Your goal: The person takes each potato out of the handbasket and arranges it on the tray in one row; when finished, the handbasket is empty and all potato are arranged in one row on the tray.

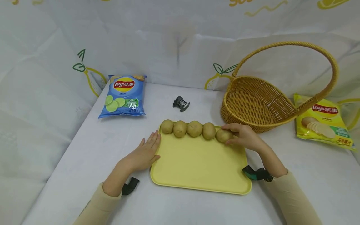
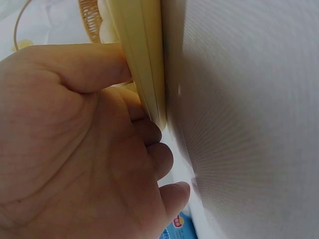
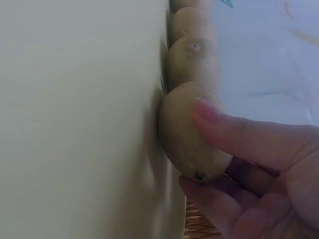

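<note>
A yellow tray lies on the white cloth, with a row of several potatoes along its far edge. At the right end of that row, my right hand grips a potato between thumb and fingers. The right wrist view shows this potato resting on the tray, close against its neighbour. My left hand rests at the tray's left side, its fingers extended along the rim. In the left wrist view the thumb touches the tray's side wall.
Behind the tray's right corner stands a wicker basket with a tall handle. A yellow chip bag lies to its right, a blue chip bag at the back left. A small black object sits behind the potatoes.
</note>
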`<state>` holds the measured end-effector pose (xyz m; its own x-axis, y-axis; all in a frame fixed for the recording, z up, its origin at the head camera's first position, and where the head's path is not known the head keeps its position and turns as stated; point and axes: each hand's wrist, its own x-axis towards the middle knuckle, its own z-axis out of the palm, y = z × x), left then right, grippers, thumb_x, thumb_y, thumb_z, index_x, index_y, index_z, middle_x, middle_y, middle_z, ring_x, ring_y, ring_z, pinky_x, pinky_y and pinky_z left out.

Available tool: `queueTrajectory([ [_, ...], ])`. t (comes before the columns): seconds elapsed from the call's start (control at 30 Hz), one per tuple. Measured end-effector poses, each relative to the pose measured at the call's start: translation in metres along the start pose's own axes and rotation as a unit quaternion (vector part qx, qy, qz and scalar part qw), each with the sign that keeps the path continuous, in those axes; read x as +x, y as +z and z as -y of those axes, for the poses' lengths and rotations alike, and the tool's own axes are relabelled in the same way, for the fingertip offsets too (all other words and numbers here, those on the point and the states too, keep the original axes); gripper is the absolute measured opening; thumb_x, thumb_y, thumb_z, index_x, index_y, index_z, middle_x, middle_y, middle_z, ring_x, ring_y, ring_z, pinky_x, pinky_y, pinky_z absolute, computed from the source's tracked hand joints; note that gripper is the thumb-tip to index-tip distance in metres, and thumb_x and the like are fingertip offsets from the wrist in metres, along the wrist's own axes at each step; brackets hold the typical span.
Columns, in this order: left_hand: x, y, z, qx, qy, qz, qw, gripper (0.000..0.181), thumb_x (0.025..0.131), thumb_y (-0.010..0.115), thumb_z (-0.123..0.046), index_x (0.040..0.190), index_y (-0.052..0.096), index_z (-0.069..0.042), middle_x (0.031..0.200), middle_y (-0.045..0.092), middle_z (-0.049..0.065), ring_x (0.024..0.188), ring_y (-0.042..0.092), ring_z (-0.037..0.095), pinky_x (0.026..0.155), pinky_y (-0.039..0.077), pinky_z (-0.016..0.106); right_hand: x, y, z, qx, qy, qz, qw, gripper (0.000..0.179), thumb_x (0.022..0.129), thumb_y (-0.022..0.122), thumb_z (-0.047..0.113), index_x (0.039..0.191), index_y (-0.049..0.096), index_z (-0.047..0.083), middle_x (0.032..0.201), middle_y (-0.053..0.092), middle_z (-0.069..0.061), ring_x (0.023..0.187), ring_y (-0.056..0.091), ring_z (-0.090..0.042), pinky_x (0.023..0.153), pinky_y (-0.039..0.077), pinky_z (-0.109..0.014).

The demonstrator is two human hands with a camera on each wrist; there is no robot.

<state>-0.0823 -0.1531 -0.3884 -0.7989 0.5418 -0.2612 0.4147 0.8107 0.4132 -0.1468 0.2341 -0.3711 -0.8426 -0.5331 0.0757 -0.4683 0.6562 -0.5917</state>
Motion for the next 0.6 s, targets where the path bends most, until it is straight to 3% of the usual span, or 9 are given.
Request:
queueTrajectory([
  [0.17,0.0001,0.0002,-0.0010,-0.005,-0.002,0.001,1.0000,0.068,0.099,0.047,-0.018,0.146,0.007,0.011,0.154,-0.001,0.026,0.142,-0.001,0.037,0.110,0.008,0.058,0.0004,-0.0006,0.0014,0.021,0.010,-0.003,0.9997,0.051,0.071,0.082,0.009,0.118,0.064,0.000,0.114,0.065,-0.015,0.108,0.057,-0.029,0.087,0.048,-0.031],
  [0.33,0.0003,0.0002,-0.0017,-0.007,-0.001,0.001,1.0000,0.068,0.099,0.047,-0.018,0.146,0.006,0.011,0.154,-0.001,0.026,0.142,-0.001,0.037,0.110,0.008,0.058,-0.0006,-0.0016,0.0018,0.030,0.025,0.003,0.9992,0.053,0.072,0.081,0.010,0.121,0.063,0.001,0.118,0.064,-0.015,0.112,0.055,-0.030,0.091,0.046,-0.034],
  [0.6,0.0000,0.0001,-0.0030,-0.007,-0.003,0.004,1.0000,0.069,0.099,0.047,-0.019,0.146,0.006,0.010,0.154,-0.001,0.025,0.142,-0.001,0.037,0.110,0.008,0.057,-0.0024,-0.0014,0.0016,0.048,0.038,-0.004,0.9981,0.055,0.074,0.080,0.010,0.124,0.061,0.001,0.125,0.060,-0.016,0.120,0.050,-0.031,0.090,0.033,-0.005],
])
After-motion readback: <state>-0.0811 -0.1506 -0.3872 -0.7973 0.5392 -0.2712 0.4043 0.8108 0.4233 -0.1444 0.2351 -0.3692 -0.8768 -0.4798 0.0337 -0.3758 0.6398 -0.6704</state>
